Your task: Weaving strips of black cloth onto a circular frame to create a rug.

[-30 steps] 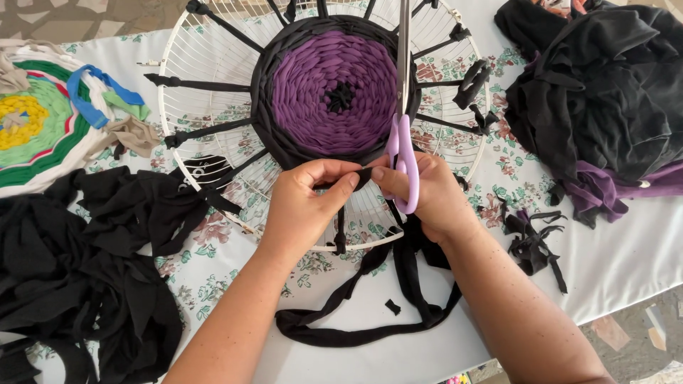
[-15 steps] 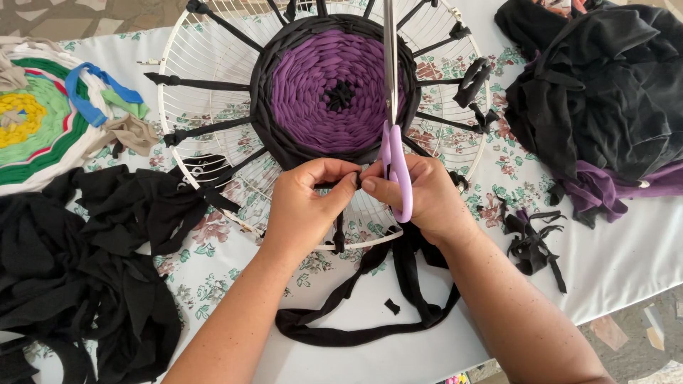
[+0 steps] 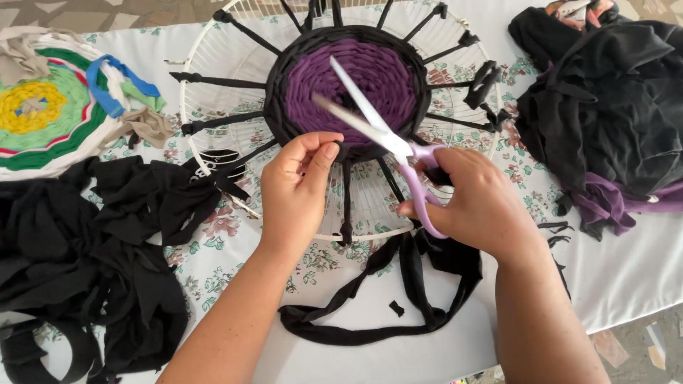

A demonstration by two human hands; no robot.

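Note:
A round white wire frame (image 3: 213, 64) lies on the table, strung with black fabric spokes. Its middle holds a woven purple disc (image 3: 370, 78) ringed in black. My right hand (image 3: 477, 206) grips purple-handled scissors (image 3: 384, 135) with the blades apart, pointing up-left over the disc. My left hand (image 3: 299, 185) pinches a black spoke strip (image 3: 346, 192) at the woven ring's near edge. A long loop of black fabric strip (image 3: 370, 320) trails from under the frame toward me.
A finished multicoloured woven round (image 3: 43, 121) lies at far left. Heaps of black fabric strips (image 3: 85, 256) sit at the left, dark clothing with purple cloth (image 3: 612, 114) at the right. The floral tablecloth (image 3: 235, 249) ends at the near right edge.
The scissors swung from upright to slanting up-left and their blades came apart. My hands separated, and the view moved closer to the frame.

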